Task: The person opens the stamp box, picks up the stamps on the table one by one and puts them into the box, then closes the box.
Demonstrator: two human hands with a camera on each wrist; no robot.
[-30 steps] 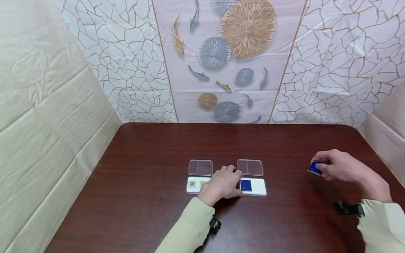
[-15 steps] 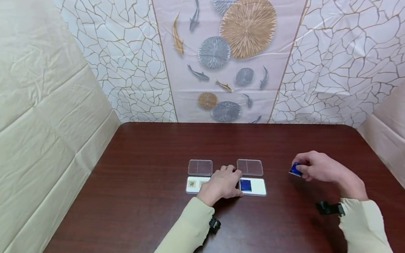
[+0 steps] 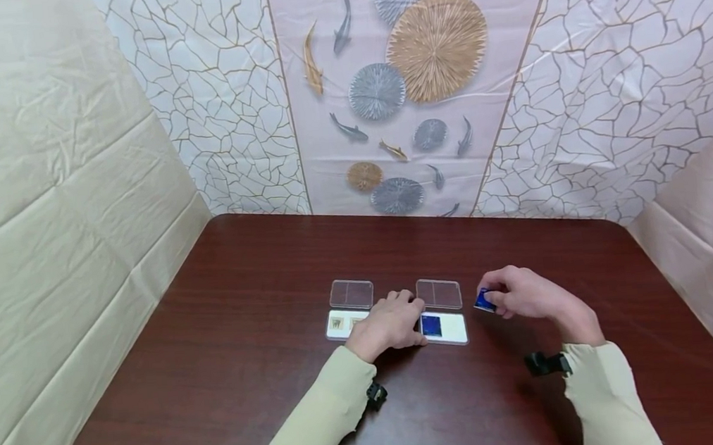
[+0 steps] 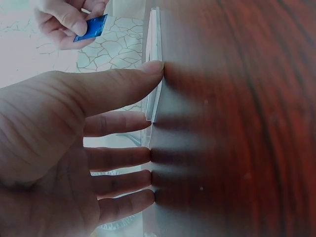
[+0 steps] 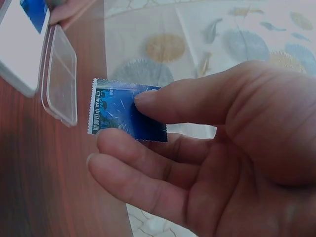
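My right hand (image 3: 525,294) pinches a blue postage stamp (image 5: 126,111) between thumb and fingers, above the table just right of the cases. "CHINA" is printed along its perforated edge. My left hand (image 3: 391,322) rests with extended fingers at the left end of the right-hand white case (image 3: 455,328). In the left wrist view its thumb (image 4: 123,89) touches the case's edge, and other fingertips reach the tabletop. Another blue stamp (image 3: 431,325) lies in the left half of that case. Partly hidden behind my left hand is a second white case (image 3: 333,335) holding pale stamps (image 3: 337,323).
Hinged-looking clear lids, one left (image 3: 351,294) and one right (image 3: 438,294), lie flat behind the cases. The dark wood table (image 3: 260,280) ends at a patterned cloth backdrop (image 3: 354,194). A plain cloth (image 3: 68,276) borders the left side.
My right hand has moved left with the blue stamp, from the table's right part to near the right-hand case. The left hand stays in place.
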